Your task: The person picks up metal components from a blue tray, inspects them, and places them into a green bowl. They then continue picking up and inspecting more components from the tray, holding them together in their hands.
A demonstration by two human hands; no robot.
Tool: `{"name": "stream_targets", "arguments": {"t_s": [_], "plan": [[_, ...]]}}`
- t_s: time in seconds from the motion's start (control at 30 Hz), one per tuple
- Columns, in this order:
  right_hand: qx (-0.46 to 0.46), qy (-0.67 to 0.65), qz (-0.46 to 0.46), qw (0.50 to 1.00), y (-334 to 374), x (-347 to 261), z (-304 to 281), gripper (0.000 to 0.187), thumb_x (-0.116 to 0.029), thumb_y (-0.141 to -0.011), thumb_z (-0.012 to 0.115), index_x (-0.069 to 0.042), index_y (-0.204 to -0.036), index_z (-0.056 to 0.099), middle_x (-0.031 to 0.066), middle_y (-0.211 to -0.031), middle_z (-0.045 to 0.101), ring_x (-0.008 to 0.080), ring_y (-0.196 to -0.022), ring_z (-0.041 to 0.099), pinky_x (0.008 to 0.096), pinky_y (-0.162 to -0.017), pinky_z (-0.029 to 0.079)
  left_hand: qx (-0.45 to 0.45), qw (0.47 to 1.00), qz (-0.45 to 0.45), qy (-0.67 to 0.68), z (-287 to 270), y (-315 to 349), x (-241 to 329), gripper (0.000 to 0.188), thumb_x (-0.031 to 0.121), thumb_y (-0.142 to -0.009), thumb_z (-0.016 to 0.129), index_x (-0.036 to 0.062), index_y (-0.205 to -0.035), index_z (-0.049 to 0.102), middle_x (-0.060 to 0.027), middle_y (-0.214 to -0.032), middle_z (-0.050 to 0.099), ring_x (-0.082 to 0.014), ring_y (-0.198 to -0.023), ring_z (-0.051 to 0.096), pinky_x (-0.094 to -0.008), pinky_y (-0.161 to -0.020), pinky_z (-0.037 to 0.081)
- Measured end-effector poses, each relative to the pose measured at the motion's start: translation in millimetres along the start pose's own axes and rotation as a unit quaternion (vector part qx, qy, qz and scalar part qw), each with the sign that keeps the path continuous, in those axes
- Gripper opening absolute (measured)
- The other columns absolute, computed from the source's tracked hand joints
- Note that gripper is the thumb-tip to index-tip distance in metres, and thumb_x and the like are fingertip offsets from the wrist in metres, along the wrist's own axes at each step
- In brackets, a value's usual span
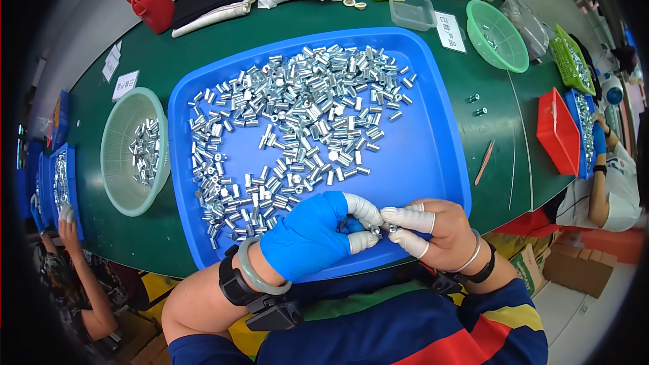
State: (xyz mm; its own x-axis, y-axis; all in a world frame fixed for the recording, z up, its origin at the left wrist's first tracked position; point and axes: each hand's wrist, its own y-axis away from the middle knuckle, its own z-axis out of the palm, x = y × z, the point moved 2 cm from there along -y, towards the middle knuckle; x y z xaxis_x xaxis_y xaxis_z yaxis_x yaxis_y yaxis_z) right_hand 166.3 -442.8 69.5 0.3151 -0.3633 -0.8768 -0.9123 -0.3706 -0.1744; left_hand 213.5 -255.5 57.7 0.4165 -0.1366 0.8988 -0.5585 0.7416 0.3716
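Note:
My left hand (318, 230), in a blue glove with white finger cots, is closed over the near edge of the blue tray (433, 155). Thumb and fingertips pinch a small silver rivet nut (375, 230). Close beside it, my right hand (439, 226), bare except for white finger cots, pinches another rivet nut (393, 228). The two pieces sit almost end to end, and I cannot tell if they touch. What lies inside the left palm is hidden. A large heap of loose rivet nuts (311, 108) spreads over the tray's far and left parts.
A pale green basket (108, 162) with rivet nuts stands left; a green basket (470, 27) stands far right. Tweezers (484, 162), a thin rod (512, 169) and a red bin (558, 132) lie right. Co-workers' hands (69, 226) (600, 122) work at both sides.

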Motion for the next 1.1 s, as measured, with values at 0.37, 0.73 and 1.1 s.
{"name": "stream_targets", "arguments": {"t_s": [0.37, 0.73, 1.1], "plan": [[-0.009, 0.019, 0.083, 0.996, -9.6, -17.8, -13.6, 0.036, -0.005, -0.069, 0.073, -0.005, -0.104, 0.064, 0.0068, -0.071, 0.061, 0.0183, -0.060, 0.055, 0.0271, -0.054, 0.043, -0.016, 0.967, -0.044, 0.249, 0.4, -3.5, 6.3, 0.021, 0.019, -0.088, 0.050, 0.0017, -0.096, 0.058, -0.0061, -0.088, 0.060, -0.0120, -0.072, 0.055, -0.0214, -0.062, 0.044], [-0.133, 0.315, 0.059, 0.938, -2.4, -9.3, -33.8, 0.016, -0.014, -0.070, 0.070, -0.007, -0.084, 0.065, 0.0088, -0.068, 0.058, 0.0260, -0.065, 0.057, 0.0349, -0.060, 0.046, 0.054, 0.969, -0.010, 0.241, -11.4, 1.8, 11.0, 0.020, 0.017, -0.085, 0.056, 0.0019, -0.099, 0.059, -0.0026, -0.082, 0.059, -0.0084, -0.068, 0.053, -0.0188, -0.058, 0.041], [-0.054, 0.109, -0.097, 0.988, -40.4, -31.9, -12.7, 0.015, 0.001, -0.069, 0.067, -0.006, -0.082, 0.065, 0.0084, -0.071, 0.061, 0.0233, -0.068, 0.061, 0.0307, -0.057, 0.047, -0.043, 0.996, -0.014, 0.082, -2.3, 2.5, 13.0, 0.027, 0.010, -0.081, 0.065, -0.0002, -0.104, 0.058, -0.0012, -0.084, 0.058, -0.0064, -0.069, 0.052, -0.0193, -0.061, 0.043]]}}
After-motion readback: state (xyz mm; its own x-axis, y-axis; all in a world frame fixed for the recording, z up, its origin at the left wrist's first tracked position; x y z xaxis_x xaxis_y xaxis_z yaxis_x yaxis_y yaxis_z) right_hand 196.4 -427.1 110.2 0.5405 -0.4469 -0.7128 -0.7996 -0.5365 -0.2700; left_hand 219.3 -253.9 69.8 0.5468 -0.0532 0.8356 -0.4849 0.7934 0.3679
